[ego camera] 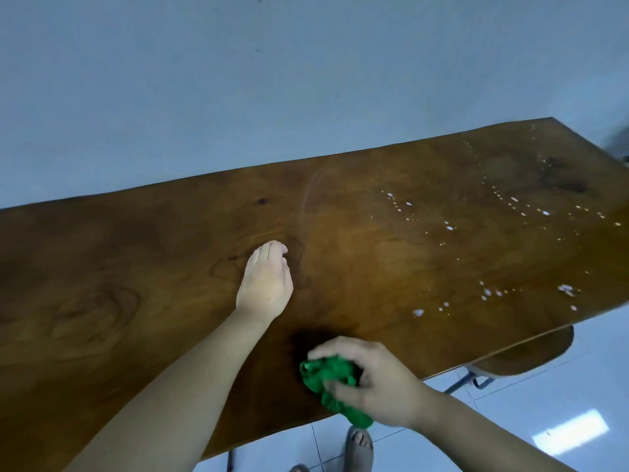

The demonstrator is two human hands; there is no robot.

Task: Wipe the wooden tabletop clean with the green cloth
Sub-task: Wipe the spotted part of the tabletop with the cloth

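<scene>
The wooden tabletop fills the middle of the view, tilted from lower left to upper right. White droplets and specks are scattered over its right part. A bunched green cloth sits at the near edge of the table, and my right hand grips it with curled fingers. My left hand rests on the wood further in, fingers bent down toward the surface, holding nothing.
A blue-grey wall runs right behind the table's far edge. A wooden chair seat on a metal frame is tucked under the right side. Below the near edge are white floor tiles and my sandalled foot.
</scene>
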